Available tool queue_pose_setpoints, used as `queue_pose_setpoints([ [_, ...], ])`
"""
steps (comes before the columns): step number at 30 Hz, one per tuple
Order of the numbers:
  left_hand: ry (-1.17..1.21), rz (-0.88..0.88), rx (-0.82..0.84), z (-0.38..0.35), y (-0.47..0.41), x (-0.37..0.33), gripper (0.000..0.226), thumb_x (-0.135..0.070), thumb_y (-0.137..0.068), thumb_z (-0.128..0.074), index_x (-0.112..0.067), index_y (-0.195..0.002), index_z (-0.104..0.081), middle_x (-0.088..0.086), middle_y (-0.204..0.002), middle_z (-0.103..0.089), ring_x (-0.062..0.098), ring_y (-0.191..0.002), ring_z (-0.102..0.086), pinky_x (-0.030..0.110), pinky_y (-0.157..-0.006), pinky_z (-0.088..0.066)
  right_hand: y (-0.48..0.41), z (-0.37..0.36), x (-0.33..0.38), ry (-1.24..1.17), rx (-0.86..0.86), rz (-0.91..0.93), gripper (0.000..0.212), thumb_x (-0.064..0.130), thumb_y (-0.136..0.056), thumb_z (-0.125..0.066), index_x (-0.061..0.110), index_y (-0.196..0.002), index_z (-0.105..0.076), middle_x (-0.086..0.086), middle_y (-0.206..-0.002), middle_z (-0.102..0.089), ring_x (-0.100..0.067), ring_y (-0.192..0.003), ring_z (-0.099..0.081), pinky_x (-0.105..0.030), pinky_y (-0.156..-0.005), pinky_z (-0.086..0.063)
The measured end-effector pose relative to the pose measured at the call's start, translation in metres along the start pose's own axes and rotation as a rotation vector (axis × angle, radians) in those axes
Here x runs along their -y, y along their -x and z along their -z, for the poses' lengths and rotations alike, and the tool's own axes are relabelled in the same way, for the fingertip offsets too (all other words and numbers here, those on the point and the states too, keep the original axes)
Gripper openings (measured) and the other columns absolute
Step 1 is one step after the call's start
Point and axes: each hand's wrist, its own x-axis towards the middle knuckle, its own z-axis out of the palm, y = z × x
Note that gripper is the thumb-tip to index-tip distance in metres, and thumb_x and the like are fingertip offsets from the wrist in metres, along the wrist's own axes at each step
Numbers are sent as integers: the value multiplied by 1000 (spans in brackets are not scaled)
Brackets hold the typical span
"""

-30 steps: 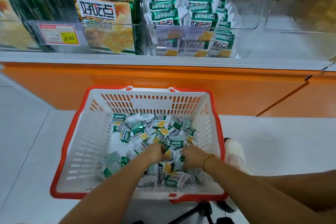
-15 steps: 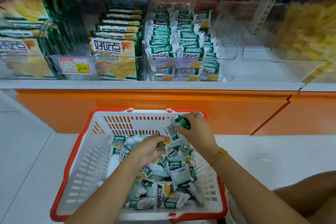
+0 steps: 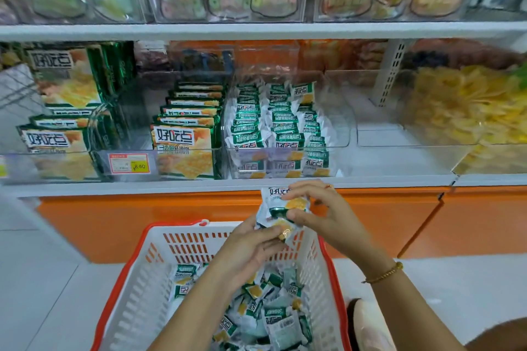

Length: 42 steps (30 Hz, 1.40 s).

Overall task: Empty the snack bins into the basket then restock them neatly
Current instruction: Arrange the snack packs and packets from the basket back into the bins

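I see the snack packets pinched between right hand fingers, left hand fingers curled beneath them, above the basket.

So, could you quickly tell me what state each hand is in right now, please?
Left hand: grips the bottom of a few small green-and-white wrapped snack packets.
Right hand: pinches the same packets nearer their top.

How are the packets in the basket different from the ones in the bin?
The basket packets lie in a jumbled heap; the bin packets stand in neat rows. Basket packets point every way; bin packets all face one way. Both are green-and-white.
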Motion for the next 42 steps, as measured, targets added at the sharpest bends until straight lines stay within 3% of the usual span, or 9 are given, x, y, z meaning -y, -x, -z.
queue_pose_setpoints([
  [3, 211, 13, 21, -21, 4, -4, 17, -5, -92, -45, -2, -103, -58, 18, -82, -70, 28, -78, -68, 42, -79, -56, -1, 5, 8, 157, -140, 102, 26, 34, -76, -76, 49, -94, -64, 26, -111, -44, 4, -113, -37, -16, -94, -34],
  [7, 324, -53, 78, -41, 10, -16, 40, -35, -88, -48, -11, -118, -56, 23, -110, -66, 37, -109, -61, 48, -104, -40, -2, 9, 25, 256, -166, 173, 26, 54, -77, -66, 51, -103, -62, 30, -115, -38, 7, -119, -29, 0, -92, -26],
  [12, 22, -191, 50, -48, 0, -28, 40, -27, -81, -60, 0, -111, -60, 12, -94, -72, 25, -93, -69, 35, -80, -57, -17, 32, 35, 1, -135, 154, 14, 32, -86, -65, 35, -99, -68, 18, -105, -53, -1, -104, -52, -13, -81, -41],
  [18, -363, -333, 45, -56, -22, -70, 31, -18, -88, -61, -9, -117, -57, 8, -107, -70, 20, -98, -68, 27, -77, -56, -60, 77, 58, -63, 211, -182, 56, 43, -73, -71, 38, -125, -50, 12, -128, -52, 3, -110, -52, -16, -79, -49],
  [23, -734, -504, 34, -65, -52, -114, 70, -56, -72, -65, -24, -133, -46, 0, -118, -64, 15, -104, -65, 37, -93, -53, -102, 110, 79, -14, 248, -152, 34, 26, -80, -72, 19, -113, -67, 0, -106, -71, -9, -94, -64, -17, -74, -47],
  [31, -1825, -681, -157, -43, -112, -127, 60, -48, -99, -33, -14, -147, -27, 4, -152, -31, 19, -139, -26, 30, -113, -21, -212, 131, 59, 722, -56, -334, 34, 33, -73, -75, 4, -75, -57, -10, -82, -59, -21, -68, -54, -30, -55, -42],
  [35, -1828, -753, -211, -34, -124, -118, 57, -49, -100, -27, -18, -148, -29, -1, -153, -30, 13, -142, -18, 26, -115, -14, -256, 113, 41, 910, 70, -369, 42, 35, -84, -68, 6, -111, -56, -9, -108, -59, -25, -98, -57, -30, -81, -49],
  [39, -1775, -790, -230, -28, -128, -116, 55, -49, -100, -24, -22, -148, -28, -8, -153, -28, 7, -142, -15, 21, -114, -11, -287, 107, 31, 1038, 168, -332, 34, 33, -77, -76, 7, -91, -59, -4, -80, -57, -21, -80, -58, -21, -56, -42],
  [42, -1740, -818, -222, -24, -130, -114, 55, -50, -99, -24, -23, -148, -29, -9, -154, -28, 6, -143, -15, 18, -113, -9, -299, 106, 32, 1107, 276, -294, 34, 35, -76, -76, 12, -95, -60, -6, -89, -59, -20, -79, -53, -19, -48, -33],
])
